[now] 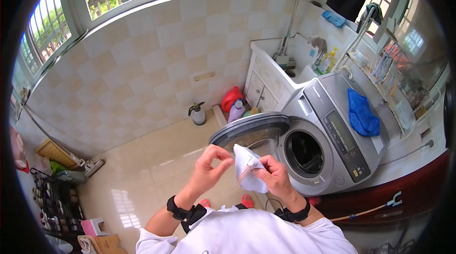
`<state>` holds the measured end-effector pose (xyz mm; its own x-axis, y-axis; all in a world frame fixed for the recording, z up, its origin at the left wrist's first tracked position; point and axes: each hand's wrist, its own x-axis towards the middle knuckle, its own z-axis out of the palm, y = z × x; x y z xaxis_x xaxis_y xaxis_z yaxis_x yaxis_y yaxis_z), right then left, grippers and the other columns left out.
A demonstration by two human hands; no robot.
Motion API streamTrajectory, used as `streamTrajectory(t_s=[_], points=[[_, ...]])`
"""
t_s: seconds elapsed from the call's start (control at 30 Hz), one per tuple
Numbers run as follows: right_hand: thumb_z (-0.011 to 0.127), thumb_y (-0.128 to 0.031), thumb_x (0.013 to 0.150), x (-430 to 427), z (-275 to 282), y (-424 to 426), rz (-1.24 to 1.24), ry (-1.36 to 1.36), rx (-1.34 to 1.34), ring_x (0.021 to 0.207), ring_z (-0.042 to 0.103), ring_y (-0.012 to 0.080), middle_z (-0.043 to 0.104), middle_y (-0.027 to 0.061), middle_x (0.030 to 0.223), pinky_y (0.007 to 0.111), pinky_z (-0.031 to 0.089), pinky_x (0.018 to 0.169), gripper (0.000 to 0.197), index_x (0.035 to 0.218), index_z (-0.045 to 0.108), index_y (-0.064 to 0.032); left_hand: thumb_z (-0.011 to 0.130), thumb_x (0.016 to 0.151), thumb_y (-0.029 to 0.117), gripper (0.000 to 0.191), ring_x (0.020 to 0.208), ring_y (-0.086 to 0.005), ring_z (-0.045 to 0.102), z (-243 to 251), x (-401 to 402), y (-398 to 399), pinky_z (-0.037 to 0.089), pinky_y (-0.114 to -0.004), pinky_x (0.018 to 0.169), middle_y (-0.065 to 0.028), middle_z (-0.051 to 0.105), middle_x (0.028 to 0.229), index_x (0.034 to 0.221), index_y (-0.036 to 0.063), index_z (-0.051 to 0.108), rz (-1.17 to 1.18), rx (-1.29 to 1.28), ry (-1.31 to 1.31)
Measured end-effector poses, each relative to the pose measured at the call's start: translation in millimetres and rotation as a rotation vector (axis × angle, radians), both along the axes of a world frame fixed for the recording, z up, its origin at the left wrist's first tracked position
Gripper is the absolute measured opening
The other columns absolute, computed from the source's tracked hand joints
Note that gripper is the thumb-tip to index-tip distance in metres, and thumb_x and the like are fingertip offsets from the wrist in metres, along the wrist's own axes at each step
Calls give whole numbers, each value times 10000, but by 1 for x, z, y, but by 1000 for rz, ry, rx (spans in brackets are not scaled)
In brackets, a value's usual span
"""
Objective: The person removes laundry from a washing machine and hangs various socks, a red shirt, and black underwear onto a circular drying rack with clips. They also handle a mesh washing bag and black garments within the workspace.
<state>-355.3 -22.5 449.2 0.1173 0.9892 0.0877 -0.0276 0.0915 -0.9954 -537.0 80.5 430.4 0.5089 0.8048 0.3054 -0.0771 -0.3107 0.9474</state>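
A small white mesh laundry bag (245, 168), bunched up, hangs from my right hand (276, 175), whose thumb and fingers pinch its right side. Just left of the bag is my left hand (211, 168), with thumb and forefinger curled into a ring. Their tips come close to the bag's edge; whether something thin sits between them is unclear. Beyond my hands, the washing machine (342, 172) has its round door (253, 129) swung out to the left. The drum opening (302, 152) looks dark inside. A blue cloth (363, 113) lies on top of the machine.
Behind the machine stands a white sink cabinet (262, 88) with a yellow soap bottle (326, 62). A red detergent jug (232, 99), a lilac bottle (236, 111) and a pump sprayer (197, 114) are on the floor. At left are a shoe rack (53, 200) and a pink stool (93, 227).
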Motion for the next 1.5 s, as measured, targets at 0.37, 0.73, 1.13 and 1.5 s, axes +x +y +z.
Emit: streamTrajectory(t_s=[0.37, 0.73, 1.13, 1.5], points=[[612, -131, 804, 11, -2, -8, -129, -300, 150, 658, 588, 149, 600, 92, 748, 290, 470, 585, 174, 917, 531, -26, 694, 733, 103, 122, 648, -128, 531, 41, 38, -33, 438, -255, 587, -42, 560, 713, 787, 35, 609, -19, 163, 125], [645, -140, 761, -1, -19, -1, -95, -535, 182, 623, 502, 94, 553, 44, 672, 255, 430, 574, 165, 825, 540, -30, 569, 745, 92, 150, 699, -189, 570, 23, 34, -34, 466, -313, 641, -98, 588, 751, 864, 2, 579, -15, -58, 191], [537, -209, 865, -39, -5, 24, 196, -398, -3, 663, 506, 103, 552, 27, 716, 252, 430, 617, 194, 869, 557, -16, 545, 736, 134, 153, 570, -158, 591, 14, -19, -26, 457, -293, 419, -92, 586, 610, 768, -13, 571, 96, -439, 290], [529, -164, 873, -51, -29, 52, 389, -343, -7, 735, 553, 125, 596, 45, 808, 247, 447, 665, 200, 970, 559, 8, 552, 687, 141, 172, 616, -255, 607, 0, -31, -20, 471, -358, 566, -158, 613, 665, 734, -16, 602, 265, -233, 426]])
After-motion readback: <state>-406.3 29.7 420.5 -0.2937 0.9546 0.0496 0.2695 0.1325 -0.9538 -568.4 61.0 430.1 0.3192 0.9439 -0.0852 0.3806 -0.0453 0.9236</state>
